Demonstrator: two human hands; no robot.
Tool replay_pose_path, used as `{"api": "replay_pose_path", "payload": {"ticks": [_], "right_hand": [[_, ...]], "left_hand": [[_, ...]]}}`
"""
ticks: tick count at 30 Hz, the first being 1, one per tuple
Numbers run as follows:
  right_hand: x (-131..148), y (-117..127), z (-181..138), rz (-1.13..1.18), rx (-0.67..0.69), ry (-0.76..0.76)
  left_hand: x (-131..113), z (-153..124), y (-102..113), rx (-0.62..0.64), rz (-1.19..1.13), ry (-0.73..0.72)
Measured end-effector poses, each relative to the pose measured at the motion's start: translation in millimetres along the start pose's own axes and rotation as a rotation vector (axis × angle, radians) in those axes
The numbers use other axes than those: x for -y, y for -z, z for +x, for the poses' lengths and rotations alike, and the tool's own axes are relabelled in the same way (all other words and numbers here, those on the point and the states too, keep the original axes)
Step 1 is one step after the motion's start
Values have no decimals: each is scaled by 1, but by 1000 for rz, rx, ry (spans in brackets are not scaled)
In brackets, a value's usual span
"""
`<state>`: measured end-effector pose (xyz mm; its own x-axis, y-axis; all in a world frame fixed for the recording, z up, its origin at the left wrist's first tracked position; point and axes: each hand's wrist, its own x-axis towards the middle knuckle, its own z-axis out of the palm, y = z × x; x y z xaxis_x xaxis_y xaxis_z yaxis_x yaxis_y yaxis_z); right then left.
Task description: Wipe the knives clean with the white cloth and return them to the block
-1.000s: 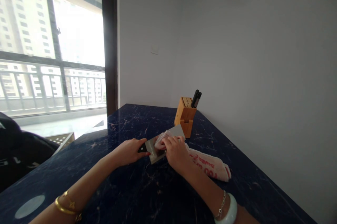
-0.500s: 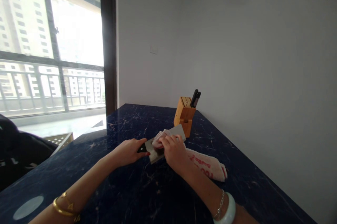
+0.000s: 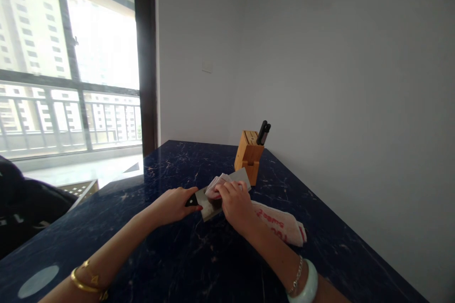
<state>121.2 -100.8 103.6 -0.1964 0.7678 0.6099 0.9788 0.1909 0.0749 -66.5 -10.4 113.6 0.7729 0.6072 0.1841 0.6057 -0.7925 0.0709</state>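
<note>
My left hand (image 3: 179,204) is closed round the black handle of a cleaver (image 3: 209,207), whose broad metal blade points away to the right. Against the blade's upper face, my right hand (image 3: 235,202) presses a bunched part of a pale pink towel (image 3: 217,185). The rest of that towel (image 3: 284,222), printed with red letters, trails out on the table to the right of my right wrist. My right fingers are bent over the cloth and partly hide the blade. Just beyond the blade's tip stands a wooden knife block (image 3: 250,153).
Black-handled tools (image 3: 263,133) stick up from the block's right side. The dark blue marbled table (image 3: 192,158) meets a grey wall at the right. A pale round patch (image 3: 38,281) lies at the near left. A black item (image 3: 28,208) sits beyond the left edge, near the window.
Almost nothing differs. The bunched cloth under my right hand has shifted very slightly on the blade; my left hand and the cleaver stay in place.
</note>
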Motion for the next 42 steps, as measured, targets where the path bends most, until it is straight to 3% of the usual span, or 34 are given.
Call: {"api": "replay_pose_path", "payload": {"ticks": [6, 13, 22, 32, 42], "right_hand": [[-13, -1, 0, -37, -36, -128], [6, -2, -1, -2, 25, 40], [-26, 4, 3, -90, -40, -166], [9, -6, 1, -63, 27, 163], [-37, 4, 8, -119, -71, -176]], "left_hand": [[1, -1, 0, 7, -14, -9], [0, 0, -1, -1, 3, 9], [-3, -1, 4, 23, -16, 18], [-1, 0, 0, 11, 0, 21], [-3, 0, 3, 17, -19, 18]]}}
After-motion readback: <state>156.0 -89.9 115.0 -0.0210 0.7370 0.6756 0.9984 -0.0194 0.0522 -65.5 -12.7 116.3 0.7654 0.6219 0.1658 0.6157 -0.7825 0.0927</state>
